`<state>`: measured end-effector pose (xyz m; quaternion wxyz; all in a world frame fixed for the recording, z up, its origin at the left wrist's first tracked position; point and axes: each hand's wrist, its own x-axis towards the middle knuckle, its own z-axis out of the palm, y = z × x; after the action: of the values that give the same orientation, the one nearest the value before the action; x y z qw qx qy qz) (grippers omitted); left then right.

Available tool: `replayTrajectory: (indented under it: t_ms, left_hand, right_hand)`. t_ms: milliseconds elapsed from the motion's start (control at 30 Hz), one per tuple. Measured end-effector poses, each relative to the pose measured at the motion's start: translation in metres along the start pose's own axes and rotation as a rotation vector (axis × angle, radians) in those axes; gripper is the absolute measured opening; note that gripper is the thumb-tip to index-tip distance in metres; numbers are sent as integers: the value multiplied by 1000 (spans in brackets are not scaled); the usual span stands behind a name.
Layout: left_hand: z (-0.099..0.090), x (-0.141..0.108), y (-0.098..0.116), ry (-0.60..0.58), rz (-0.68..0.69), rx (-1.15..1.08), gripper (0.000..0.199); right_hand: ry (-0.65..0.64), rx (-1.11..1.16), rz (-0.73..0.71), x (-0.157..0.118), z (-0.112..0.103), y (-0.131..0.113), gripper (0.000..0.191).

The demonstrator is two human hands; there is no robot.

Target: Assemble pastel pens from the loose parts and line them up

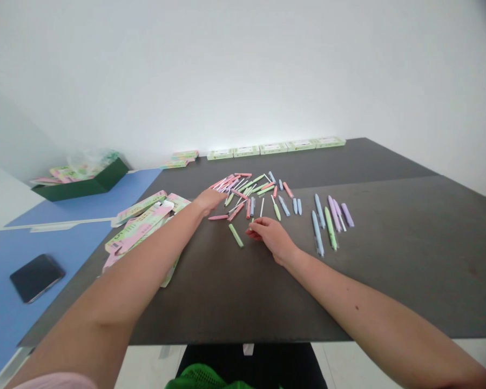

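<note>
a dark, smooth worktop [409,259] carries a loose heap of pen parts [239,194]: slim, rounded plastic tubes in pink, green, pale blue and lilac, some tapering to a point, mixed with thin, straight white sticks [262,207]. the left hand [211,201] reaches into the heap's left side, fingers stretched forward; whether they grip a piece cannot be told. the right hand [272,236] is at the heap's near edge, thumb and fingertips drawn close together; something small and pale shows there, but a hold on it is unclear. one green tube [236,236] lies alone between the hands, nearer the right one. to the right, longer blue, green and lilac pens [330,228] lie roughly side by side.

the left forearm [137,270] crosses a pile of flat, glossy pink-and-green packets [140,229], hiding part of it. shallow pale-green boxes [272,148] line the back edge, before a plain white wall [243,70]. at left, a blue worktop [4,243] bears a black phone [38,277] and a dark green tray [80,188] with packets and crinkled clear plastic.
</note>
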<state>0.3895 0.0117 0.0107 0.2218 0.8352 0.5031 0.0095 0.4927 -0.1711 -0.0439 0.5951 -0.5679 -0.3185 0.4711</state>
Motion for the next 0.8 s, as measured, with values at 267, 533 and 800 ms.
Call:
replayTrajectory:
  t_ms: [267,533,800]
  left_hand:
    - [29,-97,13,-446,45,-1347,22]
    - [49,-115,3,-480,-69,-1877,16]
    - [51,-117,-1,-453,-53,-1903,19]
  right_hand:
    - [35,-100,-206,-5,1,-6,16]
    - [14,-296,-349,-13,1,-11,18]
    - [39,-541,-475,-22,-1,-21,13]
